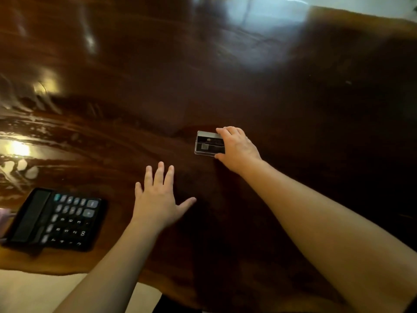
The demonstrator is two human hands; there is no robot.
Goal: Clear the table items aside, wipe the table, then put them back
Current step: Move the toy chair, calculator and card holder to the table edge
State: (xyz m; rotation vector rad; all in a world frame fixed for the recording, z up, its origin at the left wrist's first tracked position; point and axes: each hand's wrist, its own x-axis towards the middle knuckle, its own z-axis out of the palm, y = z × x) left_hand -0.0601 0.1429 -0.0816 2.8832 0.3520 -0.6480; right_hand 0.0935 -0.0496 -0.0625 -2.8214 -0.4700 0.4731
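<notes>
A small clear plastic card box [206, 143] with dark cards inside rests on the glossy dark wooden table [225, 75]. My right hand [237, 150] grips its right end, fingers over the far side and thumb at the near side. My left hand [158, 197] lies flat and spread on the table, holding nothing, a little nearer and left of the box. A black desk calculator [56, 219] lies near the table's front left edge, left of my left hand.
The table's near edge [67, 271] curves across the bottom left, with pale floor below it. A purple object [3, 219] peeks in at the far left beside the calculator. Bright window reflections shine on the tabletop.
</notes>
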